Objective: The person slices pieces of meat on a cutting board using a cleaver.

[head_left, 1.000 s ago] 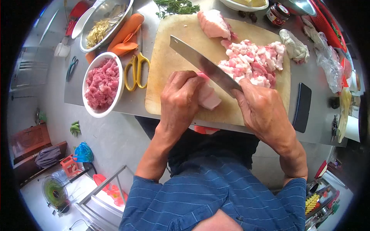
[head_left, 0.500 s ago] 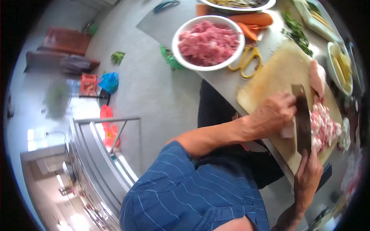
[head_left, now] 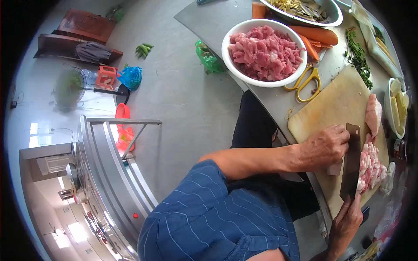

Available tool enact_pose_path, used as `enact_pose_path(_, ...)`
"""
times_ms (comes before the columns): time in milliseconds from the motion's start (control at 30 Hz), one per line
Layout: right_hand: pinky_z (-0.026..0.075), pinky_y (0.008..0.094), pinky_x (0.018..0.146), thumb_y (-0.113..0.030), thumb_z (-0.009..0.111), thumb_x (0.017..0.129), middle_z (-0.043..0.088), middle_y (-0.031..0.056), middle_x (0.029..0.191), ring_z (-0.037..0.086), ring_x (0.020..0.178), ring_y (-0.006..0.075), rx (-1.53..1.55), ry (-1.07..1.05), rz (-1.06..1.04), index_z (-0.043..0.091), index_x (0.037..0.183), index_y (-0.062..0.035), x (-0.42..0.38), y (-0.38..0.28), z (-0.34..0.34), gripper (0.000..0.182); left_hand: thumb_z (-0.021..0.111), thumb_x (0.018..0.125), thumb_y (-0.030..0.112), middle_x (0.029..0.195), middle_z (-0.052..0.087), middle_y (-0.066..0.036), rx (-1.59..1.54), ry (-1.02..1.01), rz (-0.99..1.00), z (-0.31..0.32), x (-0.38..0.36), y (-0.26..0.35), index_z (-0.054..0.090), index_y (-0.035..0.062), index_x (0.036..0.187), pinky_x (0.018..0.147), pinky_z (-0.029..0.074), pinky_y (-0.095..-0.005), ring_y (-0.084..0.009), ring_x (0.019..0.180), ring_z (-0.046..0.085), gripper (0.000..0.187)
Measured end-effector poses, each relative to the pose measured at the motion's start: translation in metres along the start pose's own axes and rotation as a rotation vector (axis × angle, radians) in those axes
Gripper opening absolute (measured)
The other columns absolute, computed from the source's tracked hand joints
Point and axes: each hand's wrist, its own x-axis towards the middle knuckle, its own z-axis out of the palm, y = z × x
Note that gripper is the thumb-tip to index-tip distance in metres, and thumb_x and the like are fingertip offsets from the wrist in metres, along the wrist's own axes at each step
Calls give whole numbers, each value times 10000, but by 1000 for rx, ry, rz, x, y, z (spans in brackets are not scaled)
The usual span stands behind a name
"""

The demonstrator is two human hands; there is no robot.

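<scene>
My right hand (head_left: 347,221) grips the handle end of a cleaver (head_left: 351,165), whose wide dark blade stands over the cutting board (head_left: 322,113). Curled against the blade's near side is my left hand (head_left: 324,147), closed over a pale piece of meat (head_left: 335,168) that shows partly beneath it; its fingertips are partly hidden. On the blade's far side lies a heap of chopped pink and white meat (head_left: 370,167). A larger pale slab of meat (head_left: 373,115) rests at the board's far edge.
A white bowl of cut meat (head_left: 266,54) and yellow-handled scissors (head_left: 310,85) stand left of the board. Carrots (head_left: 315,35), green herbs (head_left: 359,58), a basin of sliced food (head_left: 305,11) and a dish of pale yellow pieces (head_left: 397,106) are around it. The table edge (head_left: 257,100) runs close to my legs.
The view has shifted, so the table and both hands appear slightly farther right. Both hands keep their holds, and the cleaver stays beside the left hand.
</scene>
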Motion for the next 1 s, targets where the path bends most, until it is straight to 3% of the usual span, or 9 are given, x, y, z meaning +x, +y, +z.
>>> enact_pose_path(267, 490, 578, 727, -44, 558, 1097, 674, 348, 940, 647, 884, 567, -72, -8, -35, 600, 1323, 98, -8, 12, 7, 270, 678, 843, 102, 982, 650, -123, -23, -31, 3, -3, 1, 1, 731, 8, 897, 902, 560, -396, -283, 1015, 649, 121)
enact_pose_path(467, 481, 585, 804, -82, 551, 1110, 682, 358, 995, 637, 941, 568, -65, -93, 81, 591, 1382, 96, 13, 11, 6, 328, 687, 831, 102, 981, 661, -120, -40, -54, 16, -3, 4, -4, 729, 16, 865, 898, 573, -388, -279, 1012, 667, 101)
enact_pose_path(767, 495, 557, 925, -120, 577, 1116, 692, 328, 1146, 655, 1043, 512, -119, -5, -104, 584, 1432, 48, 76, 4, 22, 358, 724, 792, 87, 955, 661, -104, -55, -47, 20, -3, 2, -3, 725, 25, 834, 879, 584, -384, -279, 991, 665, 75)
enact_pose_path(833, 504, 542, 963, -134, 606, 1111, 694, 294, 1211, 660, 1103, 476, -204, 193, -301, 560, 1479, 17, 87, 17, 40, 401, 732, 784, 87, 954, 662, -105, -47, -32, 28, -5, 1, -3, 725, 24, 836, 880, 584, -385, -279, 989, 664, 82)
enact_pose_path(967, 504, 546, 987, -147, 628, 1105, 684, 273, 1266, 652, 1171, 450, -239, 159, -251, 534, 1516, -3, 87, 11, 39, 445, 729, 788, 92, 953, 659, -103, -5, 15, 35, -4, 1, -3, 720, 29, 829, 879, 584, -387, -280, 991, 662, 76)
enact_pose_path(1000, 502, 549, 981, -133, 611, 1107, 684, 284, 1244, 650, 1145, 472, -257, 274, -376, 533, 1510, 6, 82, 12, 39, 434, 729, 788, 92, 953, 659, -103, -4, 19, 37, -5, 1, -3, 720, 29, 829, 879, 584, -387, -280, 991, 662, 76)
